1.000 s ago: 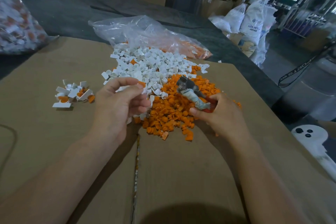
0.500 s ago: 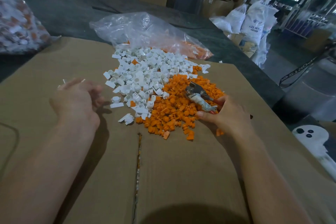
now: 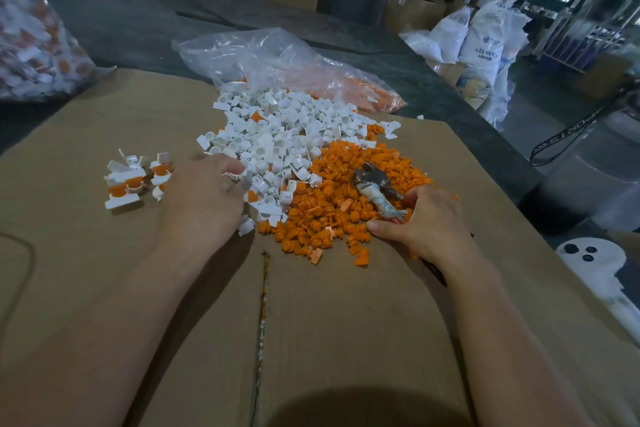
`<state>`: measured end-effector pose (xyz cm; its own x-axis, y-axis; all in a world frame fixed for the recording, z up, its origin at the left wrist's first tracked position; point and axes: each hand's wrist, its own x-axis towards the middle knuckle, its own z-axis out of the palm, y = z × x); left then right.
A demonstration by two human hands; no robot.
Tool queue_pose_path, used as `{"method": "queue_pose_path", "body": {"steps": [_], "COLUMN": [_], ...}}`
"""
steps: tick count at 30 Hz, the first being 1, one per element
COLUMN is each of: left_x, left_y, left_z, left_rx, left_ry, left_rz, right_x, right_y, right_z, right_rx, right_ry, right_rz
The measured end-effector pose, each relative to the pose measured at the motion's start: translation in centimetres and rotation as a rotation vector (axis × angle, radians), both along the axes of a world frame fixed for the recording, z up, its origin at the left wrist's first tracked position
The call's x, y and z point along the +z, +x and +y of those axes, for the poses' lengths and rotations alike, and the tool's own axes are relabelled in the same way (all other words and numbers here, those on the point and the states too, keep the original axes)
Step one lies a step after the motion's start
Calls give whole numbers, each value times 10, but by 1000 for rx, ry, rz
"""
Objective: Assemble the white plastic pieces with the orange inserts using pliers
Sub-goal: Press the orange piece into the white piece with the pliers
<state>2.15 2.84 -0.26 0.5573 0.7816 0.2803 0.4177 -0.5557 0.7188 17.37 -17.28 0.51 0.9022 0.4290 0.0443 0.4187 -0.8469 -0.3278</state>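
Observation:
A heap of white plastic pieces lies on the cardboard sheet, with a heap of orange inserts touching it on the near right. A small group of assembled white-and-orange pieces sits apart at the left. My left hand rests palm down at the white heap's near-left edge, its fingertips curled among the pieces; what they hold is hidden. My right hand grips the handles of the pliers, whose jaws lie over the orange heap.
A clear plastic bag with orange parts lies behind the heaps. Another full bag sits at the far left. A black strap and a white object with black dots are off the cardboard's right edge. White sacks stand beyond.
My left hand carried a piece over to the small group at the left, then came back right to the white heap. My right hand with the pliers stayed nearly still.

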Motion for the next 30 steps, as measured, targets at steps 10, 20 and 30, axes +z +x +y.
{"method": "queue_pose_path", "body": {"steps": [10,20,30], "left_x": [0,18,23], "left_y": [0,-2,-2], "left_z": [5,-24,-38], "left_rx": [-44,-276,-435], "left_ry": [210,-707,-1059], "left_rz": [253,-339,-400], "right_x": [3,6,-4], "right_y": [-3,-45,-52], "right_z": [-1,32,46], "right_rx": [31,487,502], "right_ry": [49,321,204], "right_rz": [32,-184,-244]}}
